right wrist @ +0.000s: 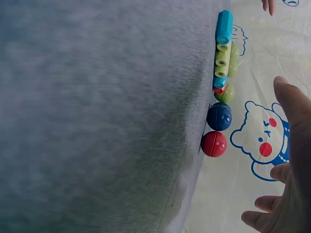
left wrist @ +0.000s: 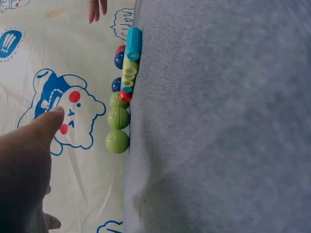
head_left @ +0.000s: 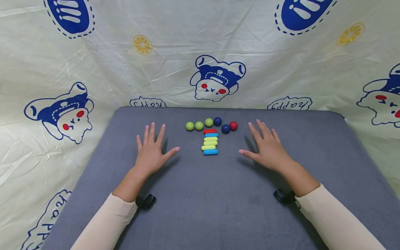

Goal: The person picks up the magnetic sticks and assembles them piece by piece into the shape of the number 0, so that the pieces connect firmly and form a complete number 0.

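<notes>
My left hand [head_left: 151,152] is spread over the grey table, left of a group of small pieces, holding nothing. Opposite it, on the right, my right hand [head_left: 269,151] has its fingers spread too and grips nothing. Between them lies a column of short ridged cylinders: a red cylinder [head_left: 210,131] at the far end, a blue cylinder [head_left: 211,135], several yellow cylinders [head_left: 210,143], and a blue cylinder [head_left: 210,152] nearest me. Behind the column run green balls [head_left: 199,125], dark blue balls [head_left: 225,128] and a red ball [head_left: 233,125], the red one nearest my right hand.
A grey cloth covers the table [head_left: 215,205]. Behind and beside it hangs a pale sheet [head_left: 175,21] printed with cartoon bears and orange slices. Each wrist carries a black strap, such as the left strap [head_left: 146,201].
</notes>
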`<state>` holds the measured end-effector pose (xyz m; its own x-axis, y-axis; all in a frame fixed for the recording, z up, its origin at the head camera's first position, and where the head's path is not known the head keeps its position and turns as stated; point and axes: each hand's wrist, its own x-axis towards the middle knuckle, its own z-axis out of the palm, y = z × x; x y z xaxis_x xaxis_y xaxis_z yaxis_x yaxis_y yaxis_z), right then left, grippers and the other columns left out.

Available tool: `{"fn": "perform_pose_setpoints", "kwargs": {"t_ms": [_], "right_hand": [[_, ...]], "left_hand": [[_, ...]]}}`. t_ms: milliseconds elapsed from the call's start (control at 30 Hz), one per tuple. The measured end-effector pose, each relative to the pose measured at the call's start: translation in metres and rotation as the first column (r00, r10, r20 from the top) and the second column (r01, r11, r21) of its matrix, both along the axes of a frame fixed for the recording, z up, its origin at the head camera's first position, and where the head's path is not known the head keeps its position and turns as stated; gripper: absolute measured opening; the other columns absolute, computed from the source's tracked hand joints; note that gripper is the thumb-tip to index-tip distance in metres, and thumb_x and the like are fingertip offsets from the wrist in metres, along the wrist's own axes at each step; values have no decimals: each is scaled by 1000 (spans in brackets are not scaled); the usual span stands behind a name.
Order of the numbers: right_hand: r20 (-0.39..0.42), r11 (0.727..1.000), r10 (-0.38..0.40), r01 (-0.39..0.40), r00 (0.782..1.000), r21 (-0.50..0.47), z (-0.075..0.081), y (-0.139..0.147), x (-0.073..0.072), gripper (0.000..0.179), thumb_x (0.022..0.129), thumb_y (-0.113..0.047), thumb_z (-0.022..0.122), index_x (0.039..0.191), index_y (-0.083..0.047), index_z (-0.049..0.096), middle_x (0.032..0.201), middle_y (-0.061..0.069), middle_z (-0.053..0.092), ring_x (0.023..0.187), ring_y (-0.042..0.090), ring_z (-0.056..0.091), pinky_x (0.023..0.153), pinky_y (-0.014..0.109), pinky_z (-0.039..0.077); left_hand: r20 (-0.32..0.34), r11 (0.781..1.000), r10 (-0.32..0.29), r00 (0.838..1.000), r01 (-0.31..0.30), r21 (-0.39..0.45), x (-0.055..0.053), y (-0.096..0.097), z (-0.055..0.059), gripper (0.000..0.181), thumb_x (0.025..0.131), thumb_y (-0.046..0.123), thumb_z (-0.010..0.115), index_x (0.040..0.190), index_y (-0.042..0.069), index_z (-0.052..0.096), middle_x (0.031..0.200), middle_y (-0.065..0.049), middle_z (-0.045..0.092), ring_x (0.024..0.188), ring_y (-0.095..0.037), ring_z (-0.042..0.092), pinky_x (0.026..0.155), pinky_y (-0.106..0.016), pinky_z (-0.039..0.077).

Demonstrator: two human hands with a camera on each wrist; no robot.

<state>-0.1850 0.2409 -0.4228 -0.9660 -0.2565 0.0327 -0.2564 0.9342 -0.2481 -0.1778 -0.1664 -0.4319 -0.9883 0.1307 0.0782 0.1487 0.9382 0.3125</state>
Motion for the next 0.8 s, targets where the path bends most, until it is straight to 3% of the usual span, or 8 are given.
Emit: {"fn": "perform_pose_setpoints", "kwargs": {"t_ms": [200, 367, 567, 800], "right_hand": [[35, 997, 12, -9, 999, -74, 4, -1, -8, 104, 88, -67, 65, 164, -21, 10, 169, 19, 8, 148, 53, 25, 113, 75, 23], [69, 989, 32, -21, 997, -149, 5, -1, -16, 99, 91, -56, 69, 164, -22, 11, 168, 19, 11, 147, 50, 30, 112, 71, 30], [120, 965, 54, -22, 991, -260, 6, -4, -28, 100, 90, -47, 74, 164, -19, 13, 164, 24, 18, 146, 48, 32, 112, 70, 32], [139, 956, 64, -21, 988, -294, 3, -12, -44, 93, 90, -39, 77, 162, -16, 22, 161, 24, 26, 142, 44, 40, 110, 69, 36]], "left_hand": [[-16, 993, -22, 1000, 23, 112, -1, 6, 6, 96, 91, 68, 59, 164, 25, 13, 171, -14, 7, 159, -34, 1, 123, -65, 9], [-41, 970, -65, 997, 73, 232, -1, 12, 15, 93, 91, 59, 68, 163, 26, 20, 170, -10, 16, 158, -34, 11, 122, -64, 17], [-35, 924, -106, 994, 112, 366, -1, 22, 20, 87, 91, 48, 73, 161, 24, 28, 163, -9, 30, 151, -33, 31, 119, -58, 32], [28, 862, -153, 988, 119, 493, 1, 39, 14, 72, 91, 39, 76, 154, 23, 44, 147, -9, 46, 121, -37, 60, 99, -51, 52]]}}
